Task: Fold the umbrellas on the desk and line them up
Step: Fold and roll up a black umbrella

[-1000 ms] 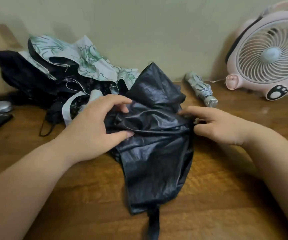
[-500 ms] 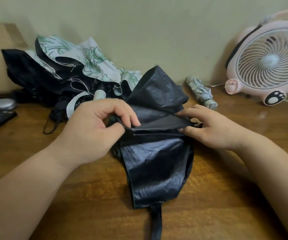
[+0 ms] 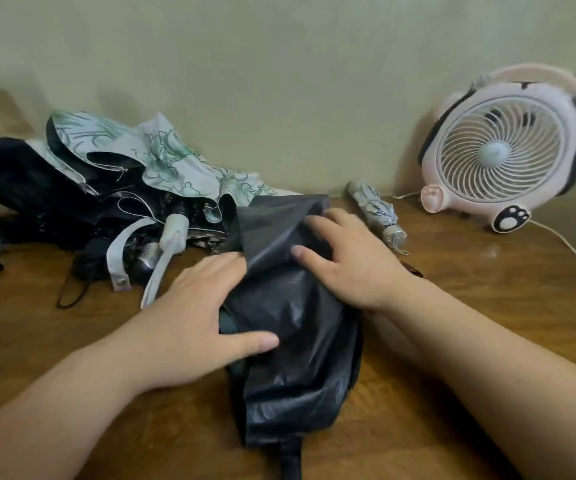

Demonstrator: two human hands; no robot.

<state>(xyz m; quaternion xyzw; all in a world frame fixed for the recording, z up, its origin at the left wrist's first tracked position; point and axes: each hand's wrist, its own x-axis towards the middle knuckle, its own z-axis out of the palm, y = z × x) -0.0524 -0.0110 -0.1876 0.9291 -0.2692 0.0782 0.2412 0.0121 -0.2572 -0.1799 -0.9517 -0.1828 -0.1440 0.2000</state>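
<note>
Your left hand [image 3: 193, 323] lies flat against the near-left side of the black umbrella [image 3: 300, 358], fingers straight and loose, gripping nothing; the thumb stretches across the canopy cloth and the fingertips reach the edge of a raised fold. Your right hand [image 3: 352, 261] rests on top of that same fold, just beyond your left fingertips, fingers spread and pressing the cloth down rather than pinching it. The umbrella runs between and beneath both hands on the wooden desk [image 3: 487, 292], its bunched cloth bulging toward you below your left thumb and its dark strap [image 3: 291, 459] trailing past your wrists to the near edge. Beyond your left hand, well apart from it, the floral umbrella [image 3: 162, 161] sprawls unfolded over another dark one. Just past your right fingertips lies a folded umbrella [image 3: 376, 213], rolled tight, and farther out on that side stands a pink fan [image 3: 501, 154].
</note>
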